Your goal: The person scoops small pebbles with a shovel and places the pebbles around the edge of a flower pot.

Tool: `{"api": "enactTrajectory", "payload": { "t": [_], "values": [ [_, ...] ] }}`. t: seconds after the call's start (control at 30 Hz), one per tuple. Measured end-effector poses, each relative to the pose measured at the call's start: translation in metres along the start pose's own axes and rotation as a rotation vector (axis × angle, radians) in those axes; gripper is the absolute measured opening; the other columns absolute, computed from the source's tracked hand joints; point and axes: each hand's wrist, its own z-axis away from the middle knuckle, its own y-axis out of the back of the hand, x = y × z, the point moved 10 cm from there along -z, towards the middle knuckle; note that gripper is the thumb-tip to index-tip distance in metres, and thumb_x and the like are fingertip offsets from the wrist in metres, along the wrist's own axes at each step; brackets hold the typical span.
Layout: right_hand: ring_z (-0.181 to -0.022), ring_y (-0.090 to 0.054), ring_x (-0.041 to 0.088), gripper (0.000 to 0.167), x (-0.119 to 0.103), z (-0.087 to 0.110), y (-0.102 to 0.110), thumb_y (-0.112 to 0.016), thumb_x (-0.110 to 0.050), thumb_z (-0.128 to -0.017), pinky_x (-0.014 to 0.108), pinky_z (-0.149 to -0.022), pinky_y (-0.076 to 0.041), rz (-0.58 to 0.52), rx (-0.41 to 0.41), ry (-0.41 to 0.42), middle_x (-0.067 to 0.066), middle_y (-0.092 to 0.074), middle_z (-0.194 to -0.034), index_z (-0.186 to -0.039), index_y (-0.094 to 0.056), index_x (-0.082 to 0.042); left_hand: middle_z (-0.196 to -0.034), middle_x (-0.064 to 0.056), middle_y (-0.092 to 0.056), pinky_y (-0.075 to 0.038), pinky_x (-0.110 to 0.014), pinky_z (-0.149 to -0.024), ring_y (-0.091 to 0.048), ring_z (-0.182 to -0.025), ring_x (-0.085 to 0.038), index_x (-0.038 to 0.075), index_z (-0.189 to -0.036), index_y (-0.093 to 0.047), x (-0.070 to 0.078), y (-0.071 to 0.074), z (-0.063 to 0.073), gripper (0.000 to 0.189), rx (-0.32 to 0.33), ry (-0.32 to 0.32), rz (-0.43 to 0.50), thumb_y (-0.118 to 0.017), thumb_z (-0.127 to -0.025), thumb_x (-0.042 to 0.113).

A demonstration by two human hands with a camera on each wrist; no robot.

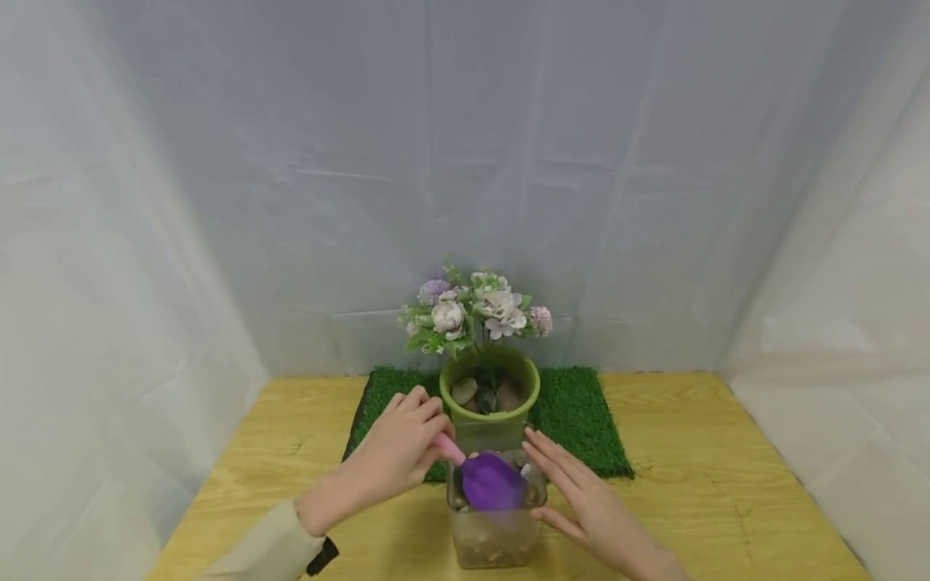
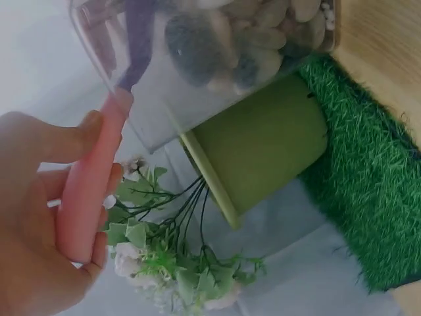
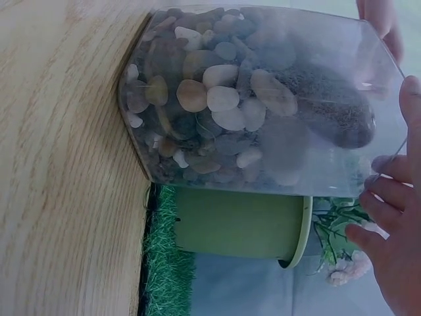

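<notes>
Purple scoop (image 1: 492, 480), in the head view, dips into the mouth of a clear container (image 1: 497, 539) of stones. At the container's ten o'clock, the left hand (image 1: 395, 444) pinches the scoop's pink handle (image 1: 448, 449); at three, the right hand (image 1: 584, 496) lies by the rim, fingers straight, thumb apart. A green pot (image 1: 490, 432) of flowers (image 1: 483, 311) stands at twelve.

Left wrist view: thumb and fingers curl round the handle at nine o'clock.

Right wrist view: spread fingers meet the container's rim at four o'clock.
</notes>
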Motion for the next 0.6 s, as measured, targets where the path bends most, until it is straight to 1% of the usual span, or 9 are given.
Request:
{"api": "enactTrajectory", "payload": {
  "t": [0.07,0.23,0.27,0.43,0.47,0.53,0.6],
  "values": [
    [-0.147,-0.036,0.024,0.076,-0.001,0.000,0.000,-0.067,-0.038,-0.097,0.049,-0.103,-0.046,0.002,0.003,0.006,0.009,-0.026,-0.166,-0.158,-0.033,-0.007,-0.086,0.006,-0.053,-0.032,-0.031,-0.074,-0.038,-0.083,-0.015,0.018,-0.090,-0.069,-0.001,-0.001,0.001,0.010,-0.002,0.014,0.007,-0.079,-0.088,0.021],
    [-0.147,-0.036,0.024,0.076,-0.002,0.000,0.000,-0.068,-0.035,-0.097,0.048,-0.104,-0.046,-0.014,0.008,0.006,0.011,-0.028,-0.165,-0.158,-0.034,-0.006,-0.088,0.004,-0.056,-0.035,-0.031,-0.073,-0.041,-0.084,-0.016,0.017,-0.090,-0.068,0.007,0.003,0.000,0.011,0.022,-0.021,-0.037,-0.077,-0.088,0.023],
    [-0.147,-0.036,0.024,0.076,-0.002,0.000,0.000,-0.068,-0.035,-0.097,0.047,-0.104,-0.046,-0.019,0.009,0.004,0.011,-0.028,-0.165,-0.158,-0.033,-0.007,-0.088,0.004,-0.057,-0.035,-0.031,-0.073,-0.041,-0.084,-0.016,0.018,-0.090,-0.068,0.007,0.003,0.000,0.011,0.017,-0.015,-0.037,-0.078,-0.088,0.023],
    [-0.147,-0.036,0.023,0.075,-0.001,-0.002,-0.002,-0.067,-0.036,-0.097,0.046,-0.104,-0.046,-0.030,0.008,-0.002,0.010,-0.027,-0.166,-0.158,-0.033,-0.008,-0.081,0.005,-0.055,-0.031,-0.031,-0.072,-0.036,-0.079,-0.015,0.019,-0.084,-0.069,-0.006,0.006,0.002,0.010,-0.019,0.067,-0.012,-0.078,-0.088,0.020],
    [-0.147,-0.036,0.023,0.075,-0.001,-0.002,-0.002,-0.067,-0.036,-0.098,0.046,-0.105,-0.046,-0.029,0.007,-0.003,0.010,-0.027,-0.166,-0.159,-0.033,-0.008,-0.081,0.005,-0.055,-0.031,-0.031,-0.071,-0.036,-0.078,-0.015,0.019,-0.084,-0.069,-0.007,0.006,0.003,0.010,-0.020,0.070,-0.012,-0.078,-0.088,0.020],
    [-0.148,-0.035,0.023,0.075,-0.001,-0.002,-0.002,-0.067,-0.036,-0.098,0.046,-0.105,-0.046,-0.029,0.011,-0.004,0.010,-0.028,-0.165,-0.158,-0.033,-0.008,-0.082,0.005,-0.055,-0.032,-0.030,-0.071,-0.037,-0.079,-0.016,0.018,-0.085,-0.069,-0.004,0.007,0.002,0.009,-0.018,0.047,-0.032,-0.078,-0.089,0.020],
    [-0.148,-0.035,0.022,0.075,0.000,-0.001,-0.001,-0.067,-0.036,-0.097,0.044,-0.106,-0.046,-0.032,0.016,-0.007,0.010,-0.029,-0.165,-0.158,-0.033,-0.008,-0.085,0.005,-0.056,-0.035,-0.030,-0.072,-0.040,-0.081,-0.016,0.018,-0.087,-0.069,0.004,0.007,0.000,0.009,-0.007,0.004,-0.059,-0.077,-0.090,0.023]
  ]
}}
